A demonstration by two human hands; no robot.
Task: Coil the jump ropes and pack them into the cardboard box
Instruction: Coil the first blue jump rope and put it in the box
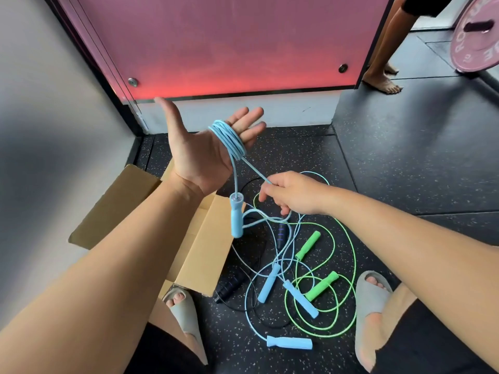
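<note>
Blue jump rope (229, 139) halfway wound, box waiting below!

The left hand (199, 155) is up, palm open and fingers straight, with the blue cord looped in a coil around the fingers. One blue handle (236, 218) dangles from the coil. The right hand (291, 195) pinches the strand running off it, drawn tight. The open cardboard box (199, 252) sits on the floor (405, 171) under the left forearm. Just beside it, a green jump rope (307, 245), a black jump rope (232, 287) and more blue cord lie tangled.

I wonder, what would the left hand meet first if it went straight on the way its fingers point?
Likely the white plinth under the pink panel: the left hand, ringed by the blue jump rope, points that way with nothing between, though depth is unclear.
</note>
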